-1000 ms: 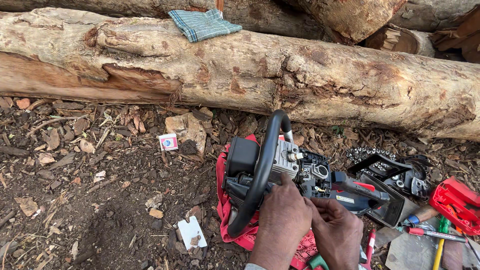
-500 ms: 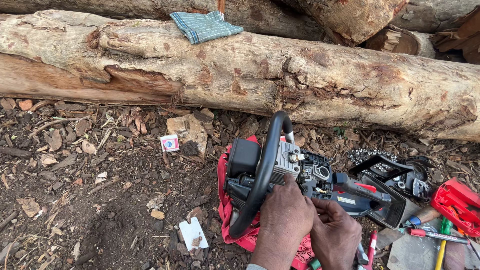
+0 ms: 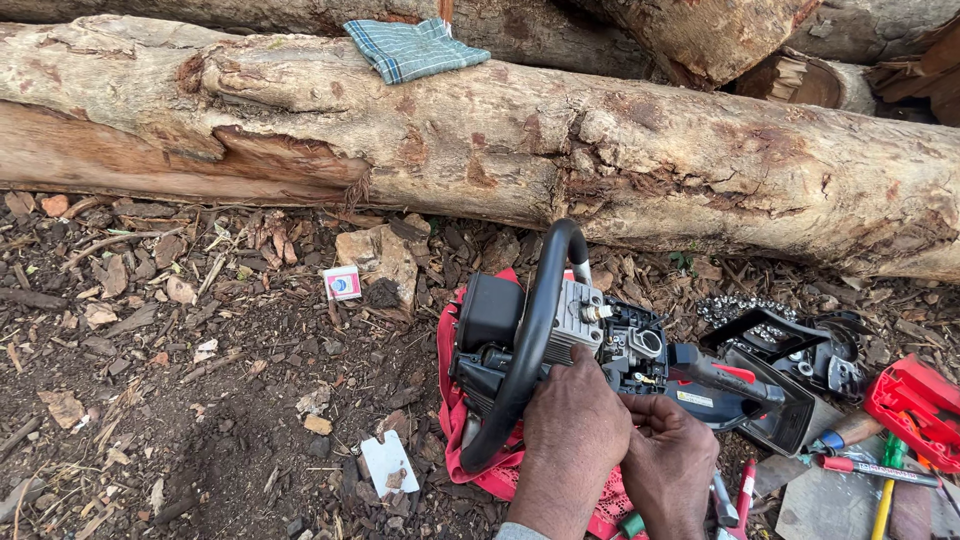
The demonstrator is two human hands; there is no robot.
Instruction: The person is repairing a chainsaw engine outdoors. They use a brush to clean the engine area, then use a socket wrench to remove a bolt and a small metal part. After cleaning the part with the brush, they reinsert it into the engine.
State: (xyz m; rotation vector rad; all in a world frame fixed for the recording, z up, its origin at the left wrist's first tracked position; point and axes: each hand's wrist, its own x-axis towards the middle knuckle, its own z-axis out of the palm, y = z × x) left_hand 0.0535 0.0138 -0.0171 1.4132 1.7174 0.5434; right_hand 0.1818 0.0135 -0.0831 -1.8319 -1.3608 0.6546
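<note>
My left hand (image 3: 572, 425) lies curled on the black, uncovered chainsaw body (image 3: 600, 345) beside its curved handle (image 3: 530, 340). My right hand (image 3: 668, 468) is bunched beneath; I cannot tell its grip. Rough-barked log (image 3: 500, 140) behind.

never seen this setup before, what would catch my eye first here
A partly stripped chainsaw with a black loop handle lies on a red cloth at lower centre, the left hand and right hand pressed against its exposed engine. Behind it a huge peeling log spans the frame, a blue checked cloth draped on top.
</note>
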